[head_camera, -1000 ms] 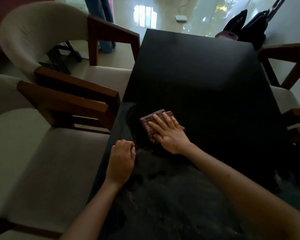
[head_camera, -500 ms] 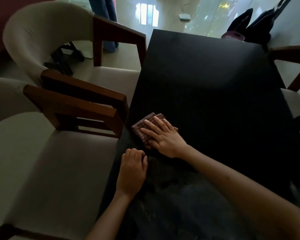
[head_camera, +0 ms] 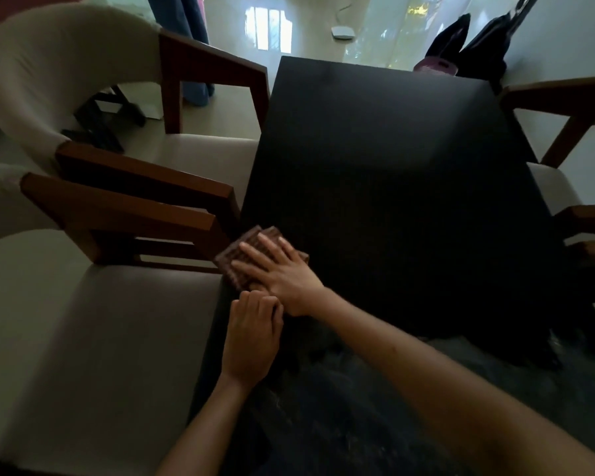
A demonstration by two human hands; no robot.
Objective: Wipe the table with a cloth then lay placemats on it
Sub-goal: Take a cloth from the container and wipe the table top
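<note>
Wiping stage under way. Right hand (head_camera: 282, 274) lies flat on a folded brown waffle-textured cloth (head_camera: 241, 255), fingers (head_camera: 255, 252) straight and slightly spread, pressing it down. The cloth sits at the left edge of the dark rectangular tabletop (head_camera: 392, 173), close to the near end.

Left hand (head_camera: 249, 338) rests on the tabletop just beside the right wrist, fingers curled into a loose fist, holding nothing that shows.

Near surface looks dull and streaky, as if damp or dusty; the far stretch is smooth and dark. Too dim to judge how much is wiped. My reading: most of the surface still needs passes. No placemats in view, so that step is wholly left.

Surroundings: two cream-upholstered armchairs with brown wooden arms (head_camera: 128, 207) crowd the left edge, one arm nearly touching the cloth, likely to hamper strokes there. More wooden chair arms (head_camera: 564, 97) on the right. Dark bags (head_camera: 474, 39) on the floor beyond the far end.
</note>
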